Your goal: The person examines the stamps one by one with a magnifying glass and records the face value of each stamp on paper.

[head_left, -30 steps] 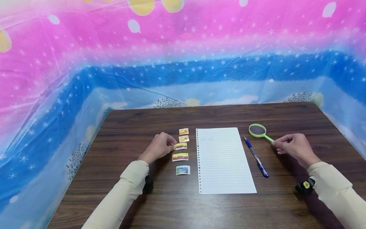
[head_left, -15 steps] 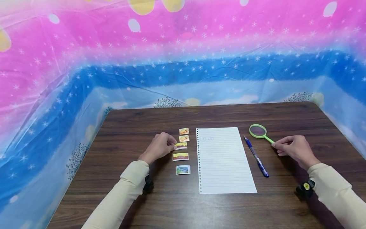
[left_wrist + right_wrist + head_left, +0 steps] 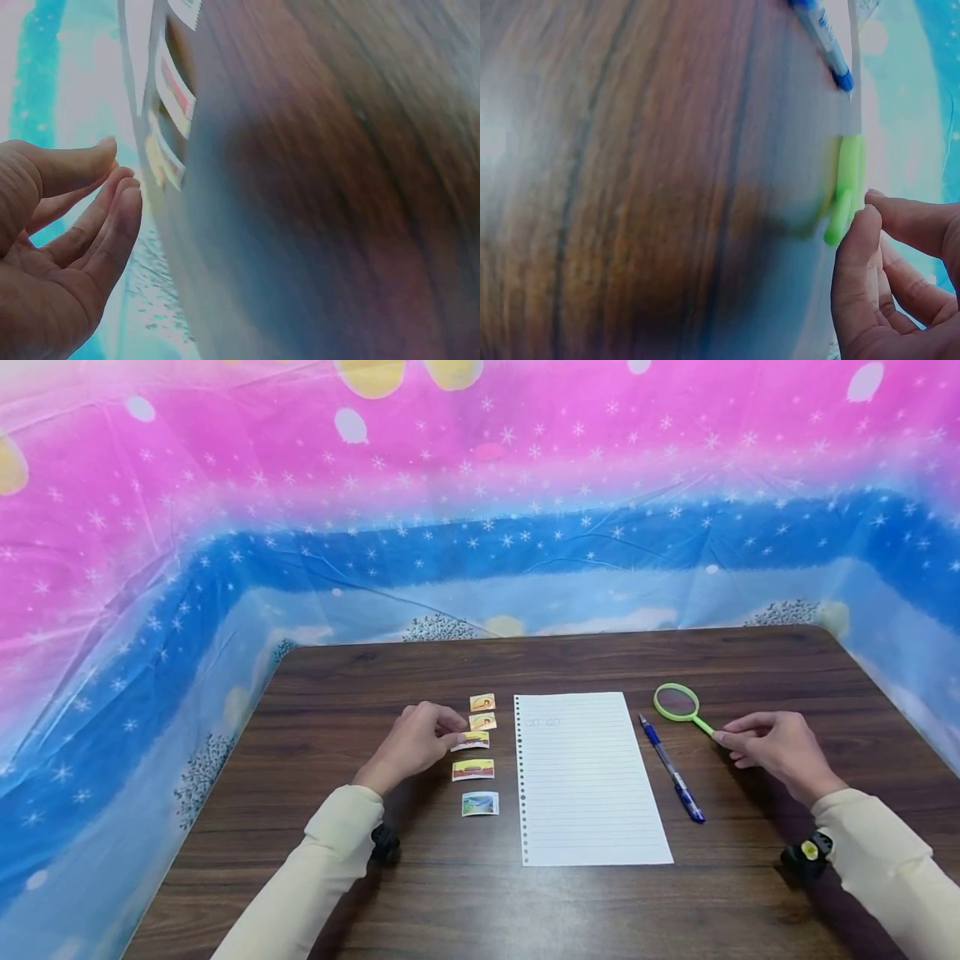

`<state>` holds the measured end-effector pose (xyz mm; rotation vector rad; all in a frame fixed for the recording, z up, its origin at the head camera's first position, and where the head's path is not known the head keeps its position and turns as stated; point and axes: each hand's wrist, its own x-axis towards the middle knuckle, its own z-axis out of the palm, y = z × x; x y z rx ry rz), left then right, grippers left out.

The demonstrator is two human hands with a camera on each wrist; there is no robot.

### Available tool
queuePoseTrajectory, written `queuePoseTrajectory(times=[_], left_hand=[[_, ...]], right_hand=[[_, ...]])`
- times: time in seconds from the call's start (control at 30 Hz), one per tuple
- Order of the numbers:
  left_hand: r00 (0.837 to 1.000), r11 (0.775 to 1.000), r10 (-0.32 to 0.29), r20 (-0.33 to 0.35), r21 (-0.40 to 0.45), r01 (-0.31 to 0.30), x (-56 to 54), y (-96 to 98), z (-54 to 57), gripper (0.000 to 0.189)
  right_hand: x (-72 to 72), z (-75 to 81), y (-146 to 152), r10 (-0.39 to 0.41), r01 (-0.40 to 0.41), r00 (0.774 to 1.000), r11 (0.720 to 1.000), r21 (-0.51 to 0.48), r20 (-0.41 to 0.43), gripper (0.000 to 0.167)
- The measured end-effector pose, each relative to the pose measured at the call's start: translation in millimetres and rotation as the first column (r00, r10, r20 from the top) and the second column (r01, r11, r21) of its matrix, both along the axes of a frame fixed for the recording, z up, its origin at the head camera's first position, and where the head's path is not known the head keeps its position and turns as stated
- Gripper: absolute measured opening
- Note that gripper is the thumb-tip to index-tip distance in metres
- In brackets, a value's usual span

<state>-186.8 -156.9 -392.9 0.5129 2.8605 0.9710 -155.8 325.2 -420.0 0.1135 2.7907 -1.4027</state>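
My left hand (image 3: 416, 743) hovers at the left end of a small yellow-and-red stamp (image 3: 472, 741), fingers loosely bent. Between its thumb (image 3: 82, 165) and fingertips nothing shows in the left wrist view. This stamp is the middle one of a column of several picture stamps. On the right, my right hand (image 3: 780, 752) has its fingertips right at the handle end of a green magnifying glass (image 3: 677, 702). In the right wrist view, the rounded end of the magnifying glass's handle (image 3: 838, 225) shows beside the thumb and finger, not enclosed by them.
Lined loose-leaf paper (image 3: 592, 785) with faint marks near its top lies between the stamps and a blue pen (image 3: 671, 768). Two orange stamps (image 3: 482, 702) lie farther back; another yellow stamp (image 3: 473, 769) and a landscape stamp (image 3: 480, 804) lie nearer. A patterned cloth (image 3: 480, 552) surrounds the wooden table.
My left hand has drawn slightly left, and more of the middle stamp's left end shows. My right hand stays by the handle, and the magnifying glass has not visibly moved.
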Motion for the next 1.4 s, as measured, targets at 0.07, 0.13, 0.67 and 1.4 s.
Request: queuePoseTrajectory(times=[0.07, 0.13, 0.67, 1.4], left_hand=[[1.000, 1.000, -0.024, -0.015, -0.002, 0.024, 4.6, 5.2, 4.6, 0.018], [0.999, 0.999, -0.049, -0.021, -0.005, 0.049, 9.8, 11.2, 8.1, 0.022], [0.928, 0.920, -0.373, -0.016, -0.138, 0.367, 40.8, 59.7, 8.1, 0.054], [0.828, 0.774, -0.547, 0.126, -0.302, 0.557, 51.5, 98.5, -3.6, 0.059]], right_hand=[[1.6, 3.1, -2, 0.006, -0.005, 1.000, 1.000, 0.016, -0.008, 0.043], [2.7, 5.7, -6, 0.011, -0.010, 1.000, 0.999, 0.037, -0.013, 0.046], [11.7, 13.1, -35, 0.107, -0.107, 0.994, 0.992, 0.061, -0.003, 0.051], [15.6, -0.4, -58, 0.173, -0.183, 0.983, 0.957, 0.227, 0.065, 0.032]])
